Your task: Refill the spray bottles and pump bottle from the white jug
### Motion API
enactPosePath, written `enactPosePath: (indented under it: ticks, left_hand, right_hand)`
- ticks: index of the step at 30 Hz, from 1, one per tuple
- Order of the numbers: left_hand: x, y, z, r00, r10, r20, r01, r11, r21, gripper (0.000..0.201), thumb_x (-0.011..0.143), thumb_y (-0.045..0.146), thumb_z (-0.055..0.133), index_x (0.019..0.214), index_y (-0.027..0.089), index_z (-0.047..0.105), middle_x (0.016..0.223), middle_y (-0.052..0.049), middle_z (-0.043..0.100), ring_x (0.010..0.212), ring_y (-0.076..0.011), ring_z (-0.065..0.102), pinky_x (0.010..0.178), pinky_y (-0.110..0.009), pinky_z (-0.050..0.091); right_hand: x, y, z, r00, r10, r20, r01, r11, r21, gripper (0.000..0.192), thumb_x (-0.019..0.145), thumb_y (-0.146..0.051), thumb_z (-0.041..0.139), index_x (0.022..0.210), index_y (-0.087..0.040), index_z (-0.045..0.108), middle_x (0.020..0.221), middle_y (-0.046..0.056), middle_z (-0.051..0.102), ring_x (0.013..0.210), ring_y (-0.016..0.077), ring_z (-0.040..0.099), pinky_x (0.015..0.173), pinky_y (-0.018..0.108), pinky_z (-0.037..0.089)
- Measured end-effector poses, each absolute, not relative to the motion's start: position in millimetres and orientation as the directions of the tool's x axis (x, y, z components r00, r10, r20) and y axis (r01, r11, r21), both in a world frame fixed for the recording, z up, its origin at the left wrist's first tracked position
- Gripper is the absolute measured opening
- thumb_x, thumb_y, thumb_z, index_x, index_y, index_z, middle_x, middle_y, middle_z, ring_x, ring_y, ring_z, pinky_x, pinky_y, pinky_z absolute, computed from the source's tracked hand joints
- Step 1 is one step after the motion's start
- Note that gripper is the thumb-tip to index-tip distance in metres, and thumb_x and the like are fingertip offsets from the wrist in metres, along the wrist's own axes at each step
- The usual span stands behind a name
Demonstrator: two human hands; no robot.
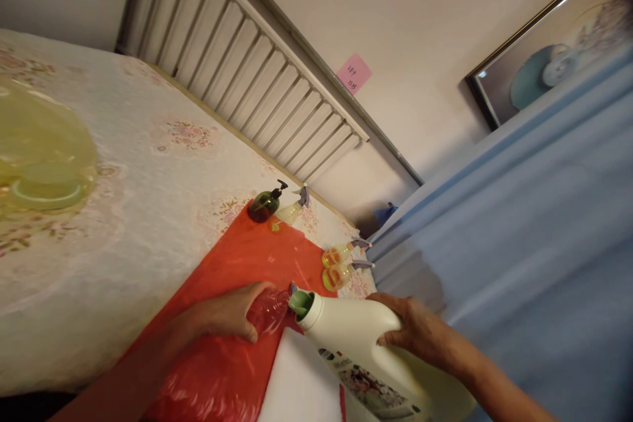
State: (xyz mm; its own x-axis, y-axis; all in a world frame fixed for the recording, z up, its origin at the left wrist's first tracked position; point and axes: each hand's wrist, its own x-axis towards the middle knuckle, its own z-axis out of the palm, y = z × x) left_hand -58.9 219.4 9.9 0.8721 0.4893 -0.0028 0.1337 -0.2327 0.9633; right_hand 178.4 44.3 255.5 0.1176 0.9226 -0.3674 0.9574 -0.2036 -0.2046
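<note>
Yellow translucent basin [59, 125] sits far left; the left hand [240, 313] curls round a clear bottle [270, 310] over red plastic sheeting [247, 254]; beyond, two amber-filled spray bottles [336, 277]; the right hand [413, 330] grips a tilted cream jug [351, 323], contents hidden, mouth at the bottle's neck.

Two hands [240, 311] [413, 328], one big jug [346, 323] and one clear bottle [271, 310] are low down. Three spray bottles [336, 277] and one pump bottle [263, 208] (four there) sit mid-frame. Up top are one pink note [354, 72] and one framed picture [537, 76], with one yellow bowl [64, 120] far left.
</note>
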Motion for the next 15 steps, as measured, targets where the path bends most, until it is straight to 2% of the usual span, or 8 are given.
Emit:
enactPosePath:
  ticks: [3,9,15]
  left_hand:
    - [-58.1,219.7,6.9,0.885,0.465,0.018,0.094,-0.216,0.972,0.089,0.053,0.021,0.071,0.138,0.027,0.044,0.14,0.0,0.058,0.125,-0.0309,0.054,0.099,-0.029,0.046]
    - [-55.6,221.9,-2.9,0.885,0.466,0.0,0.104,-0.197,0.975,0.095,0.053,0.023,0.073,0.141,0.027,0.039,0.143,-0.004,0.055,0.124,-0.0325,0.054,0.095,-0.033,0.049]
    - [-56.7,220.7,-0.1,0.884,0.467,0.014,0.096,-0.211,0.973,0.092,0.054,0.022,0.072,0.14,0.027,0.041,0.143,-0.002,0.055,0.127,-0.0309,0.052,0.1,-0.03,0.045]
  right_hand:
    - [177.2,44.7,256.3,0.139,0.918,-0.371,0.958,-0.22,-0.185,0.05,0.079,-0.042,0.074,0.124,-0.026,0.061,0.093,0.0,0.075,0.08,0.0193,0.067,0.068,0.024,0.049]
    - [175.4,45.7,257.3,0.137,0.915,-0.38,0.954,-0.226,-0.199,0.05,0.079,-0.045,0.073,0.123,-0.025,0.062,0.092,0.0,0.075,0.079,0.0193,0.067,0.066,0.023,0.049]
    - [174.9,45.2,257.6,0.136,0.914,-0.383,0.954,-0.225,-0.196,0.048,0.079,-0.043,0.074,0.122,-0.025,0.062,0.091,-0.001,0.075,0.079,0.0194,0.067,0.067,0.023,0.049]
